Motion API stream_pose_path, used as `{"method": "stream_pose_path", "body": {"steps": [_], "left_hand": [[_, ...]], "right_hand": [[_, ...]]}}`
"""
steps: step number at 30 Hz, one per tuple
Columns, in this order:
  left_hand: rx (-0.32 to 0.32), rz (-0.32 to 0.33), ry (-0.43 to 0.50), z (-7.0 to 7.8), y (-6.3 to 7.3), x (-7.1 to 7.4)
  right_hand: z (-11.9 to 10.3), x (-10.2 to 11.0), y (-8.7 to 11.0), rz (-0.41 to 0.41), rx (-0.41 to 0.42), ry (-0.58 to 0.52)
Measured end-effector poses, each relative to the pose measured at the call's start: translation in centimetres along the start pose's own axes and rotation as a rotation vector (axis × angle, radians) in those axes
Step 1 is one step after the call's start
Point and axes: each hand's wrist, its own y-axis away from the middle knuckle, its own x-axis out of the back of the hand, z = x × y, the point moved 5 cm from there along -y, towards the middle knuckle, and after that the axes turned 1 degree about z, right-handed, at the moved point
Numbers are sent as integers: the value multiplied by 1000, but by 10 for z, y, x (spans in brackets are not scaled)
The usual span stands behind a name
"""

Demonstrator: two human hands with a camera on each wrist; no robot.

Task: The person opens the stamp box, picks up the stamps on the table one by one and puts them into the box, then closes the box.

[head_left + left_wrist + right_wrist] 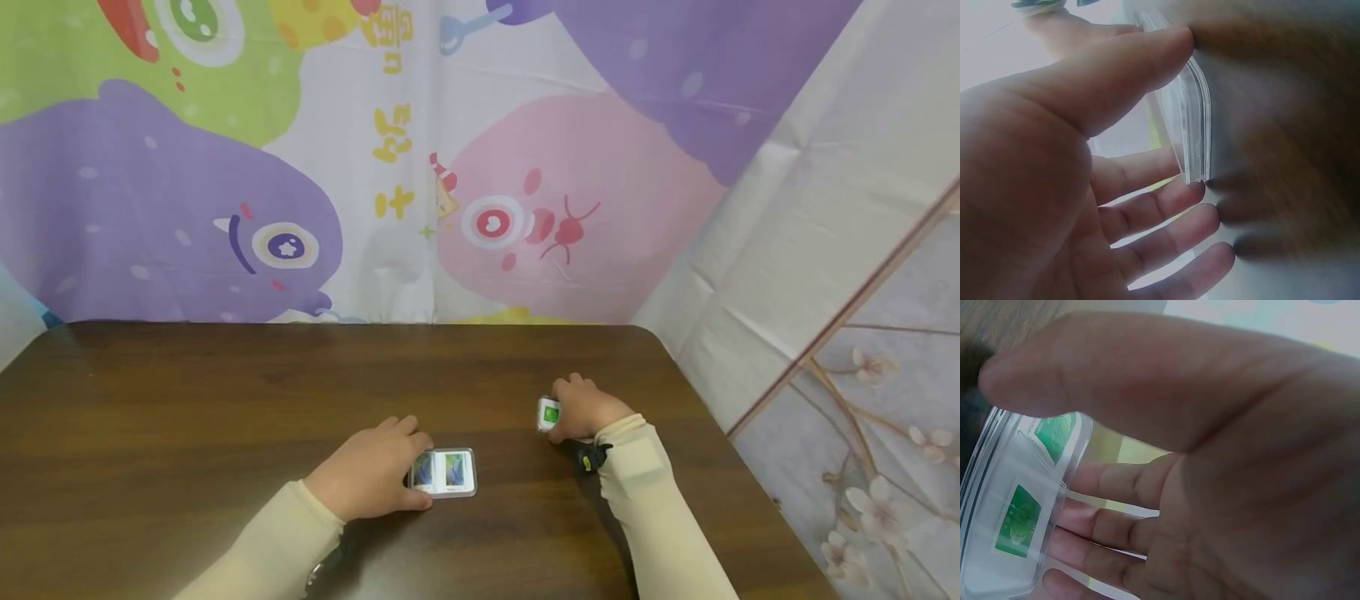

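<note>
My left hand (367,473) pinches the left end of a flat clear plastic case (456,473) on the brown tabletop, thumb on the near edge and fingers on the far edge. Two small stamp-like pictures in blue and green show through its lid. The left wrist view catches the rounded corner of this case (1196,125) between thumb and fingers. Farther right, my right hand (591,408) holds another clear case (549,414) by its edges, covering its right part. Two green picture cards show inside that case (1013,550) in the right wrist view.
The wooden table (225,383) runs back to a wall cloth (390,267) printed with cartoon monsters. Along its right side hangs a pale cloth with blossom branches (862,467). A black strap device (592,457) sits on my right wrist.
</note>
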Motion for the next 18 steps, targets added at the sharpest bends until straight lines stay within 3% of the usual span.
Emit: {"method": "stream_pose_path", "body": {"steps": [18], "left_hand": [[41, -29, 32, -4, 1, 2]], "right_hand": [[-5, 0, 2, -2, 17, -61]]}}
